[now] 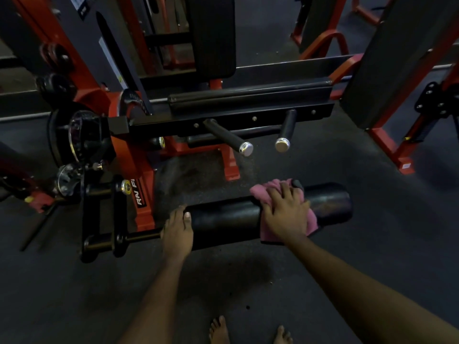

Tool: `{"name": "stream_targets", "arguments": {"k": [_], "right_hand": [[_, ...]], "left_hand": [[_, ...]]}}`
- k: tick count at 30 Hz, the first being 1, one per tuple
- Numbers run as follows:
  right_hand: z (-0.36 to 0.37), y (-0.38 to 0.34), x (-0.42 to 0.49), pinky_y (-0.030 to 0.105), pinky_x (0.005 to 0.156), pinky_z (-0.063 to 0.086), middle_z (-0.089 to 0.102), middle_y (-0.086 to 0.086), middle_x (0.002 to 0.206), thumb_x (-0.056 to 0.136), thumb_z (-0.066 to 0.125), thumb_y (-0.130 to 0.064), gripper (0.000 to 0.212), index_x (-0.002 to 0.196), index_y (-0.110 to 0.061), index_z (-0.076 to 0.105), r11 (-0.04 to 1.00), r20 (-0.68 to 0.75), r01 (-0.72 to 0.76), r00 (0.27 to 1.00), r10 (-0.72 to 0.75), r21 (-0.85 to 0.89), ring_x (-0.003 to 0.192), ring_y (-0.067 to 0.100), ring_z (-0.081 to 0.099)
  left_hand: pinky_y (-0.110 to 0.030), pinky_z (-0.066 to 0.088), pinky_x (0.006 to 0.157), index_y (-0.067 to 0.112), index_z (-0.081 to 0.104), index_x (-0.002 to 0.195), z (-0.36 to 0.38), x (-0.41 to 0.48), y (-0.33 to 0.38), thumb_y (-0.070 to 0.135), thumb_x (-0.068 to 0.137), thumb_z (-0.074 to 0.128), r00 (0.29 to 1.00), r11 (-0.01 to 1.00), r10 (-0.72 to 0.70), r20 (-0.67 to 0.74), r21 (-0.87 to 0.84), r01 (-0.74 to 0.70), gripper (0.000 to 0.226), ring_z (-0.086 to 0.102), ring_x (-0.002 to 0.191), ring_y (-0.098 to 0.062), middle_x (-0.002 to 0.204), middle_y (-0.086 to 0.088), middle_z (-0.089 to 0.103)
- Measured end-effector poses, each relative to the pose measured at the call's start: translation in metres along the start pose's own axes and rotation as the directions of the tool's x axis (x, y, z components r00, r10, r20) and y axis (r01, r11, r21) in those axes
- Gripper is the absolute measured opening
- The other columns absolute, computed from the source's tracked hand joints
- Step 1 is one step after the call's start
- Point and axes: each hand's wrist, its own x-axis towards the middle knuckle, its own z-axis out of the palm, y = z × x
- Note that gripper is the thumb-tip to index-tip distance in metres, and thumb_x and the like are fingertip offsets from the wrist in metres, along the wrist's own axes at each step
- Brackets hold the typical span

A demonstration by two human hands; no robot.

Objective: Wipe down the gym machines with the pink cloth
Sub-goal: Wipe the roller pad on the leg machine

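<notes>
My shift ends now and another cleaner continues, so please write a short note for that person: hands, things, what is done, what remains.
The left hand grips the left end of the black roller, apparently steadying it.
The right hand presses the pink cloth flat on the roller, near its right end.
Done: the picture does not show which parts are wiped.
Left: probably the rest of the roller, the two handles and the long pad behind them.

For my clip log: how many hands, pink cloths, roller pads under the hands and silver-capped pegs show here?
Hands: 2, left hand, right hand
Pink cloth: 1
Black cylindrical foam roller pad: 1
Black pegs with silver end caps: 2
Total: 6
</notes>
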Motion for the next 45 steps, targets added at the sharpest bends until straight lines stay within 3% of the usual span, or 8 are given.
{"name": "stream_targets", "arguments": {"k": [6, 10, 15, 19, 26, 35, 41, 45], "right_hand": [[-0.013, 0.061, 0.024, 0.070, 0.104, 0.034, 0.036, 0.010, 0.156, 0.096, 0.040, -0.043, 0.045, 0.139, -0.032, 0.045, 0.965, -0.062, -0.263, 0.963, 0.263, 0.009, 0.144, 0.038, 0.029], [-0.014, 0.047, 0.032, 0.062, 0.104, 0.036, 0.044, 0.016, 0.149, 0.094, 0.039, -0.041, 0.049, 0.136, -0.020, 0.051, 0.922, -0.057, -0.386, 0.920, 0.388, 0.040, 0.134, 0.042, 0.037], [0.010, -0.025, -0.006, 0.054, 0.099, 0.039, 0.048, 0.008, 0.150, 0.092, 0.050, -0.046, 0.046, 0.134, -0.029, 0.057, 0.983, -0.087, -0.163, 0.981, 0.171, 0.090, 0.131, 0.036, 0.042], [0.006, 0.007, -0.014, 0.059, 0.100, 0.038, 0.040, 0.006, 0.157, 0.093, 0.049, -0.045, 0.051, 0.143, -0.036, 0.048, 0.998, -0.064, -0.046, 0.997, 0.048, 0.044, 0.143, 0.033, 0.033], [0.004, -0.009, 0.004, 0.055, 0.098, 0.038, 0.048, 0.009, 0.150, 0.092, 0.047, -0.039, 0.047, 0.137, -0.028, 0.055, 0.954, -0.125, -0.283, 0.948, 0.294, 0.097, 0.131, 0.037, 0.040], [0.017, -0.070, -0.024, 0.051, 0.100, 0.039, 0.047, 0.008, 0.151, 0.087, 0.052, -0.038, 0.048, 0.134, -0.031, 0.056, 0.995, -0.033, 0.091, 0.995, -0.090, 0.048, 0.136, 0.033, 0.039], [0.001, -0.012, -0.004, 0.062, 0.101, 0.037, 0.045, 0.010, 0.153, 0.092, 0.056, -0.032, 0.048, 0.140, -0.031, 0.053, 0.966, -0.110, -0.239, 0.962, 0.250, 0.103, 0.141, 0.036, 0.033], [0.014, -0.054, -0.006, 0.054, 0.096, 0.040, 0.050, 0.008, 0.149, 0.093, 0.051, -0.035, 0.046, 0.137, -0.027, 0.054, 0.978, -0.104, -0.206, 0.972, 0.209, 0.037, 0.128, 0.037, 0.043]], "left_hand": [[-0.056, 0.035, 0.113, 0.021, 0.046, 0.147, 0.000, 0.001, -0.004, 0.037, 0.109, 0.030, 1.000, 1.000, 0.020, 0.015, 0.014, -0.021, 0.045, 0.045, 0.137, -0.029, 0.152, -0.001, 0.046], [-0.055, 0.034, 0.114, 0.021, 0.046, 0.147, 0.001, 0.001, -0.003, 0.038, 0.109, 0.028, 1.000, 1.000, 0.014, 0.012, 0.024, -0.015, 0.045, 0.044, 0.138, -0.030, 0.153, -0.002, 0.046], [-0.054, 0.033, 0.114, 0.020, 0.048, 0.145, 0.001, -0.003, 0.001, 0.035, 0.109, 0.029, 0.999, 1.000, 0.014, -0.031, 0.023, -0.013, 0.043, 0.047, 0.134, -0.028, 0.150, -0.003, 0.049], [-0.053, 0.028, 0.116, 0.023, 0.046, 0.148, 0.001, -0.006, 0.002, 0.037, 0.110, 0.027, 1.000, 1.000, -0.005, -0.022, 0.024, 0.006, 0.045, 0.043, 0.138, -0.028, 0.153, 0.000, 0.046], [-0.049, 0.021, 0.119, 0.029, 0.040, 0.152, -0.008, -0.003, 0.002, 0.040, 0.110, 0.024, 0.997, 0.999, -0.022, 0.074, -0.033, 0.024, 0.046, 0.035, 0.146, -0.022, 0.160, 0.005, 0.038], [-0.042, 0.019, 0.126, 0.044, 0.042, 0.150, -0.033, 0.003, -0.017, 0.043, 0.109, 0.033, 0.963, 0.940, -0.016, 0.268, -0.324, 0.106, 0.042, 0.028, 0.151, -0.016, 0.162, 0.008, 0.035], [-0.040, 0.026, 0.123, 0.043, 0.043, 0.150, -0.041, 0.011, -0.024, 0.031, 0.109, 0.041, 0.938, 0.909, -0.003, 0.346, -0.391, 0.147, 0.042, 0.029, 0.150, -0.020, 0.162, 0.004, 0.034], [-0.037, 0.024, 0.124, 0.042, 0.044, 0.150, -0.041, 0.017, -0.033, 0.027, 0.109, 0.042, 0.917, 0.890, 0.020, 0.399, -0.426, 0.165, 0.043, 0.027, 0.150, -0.018, 0.163, 0.006, 0.032]]}}
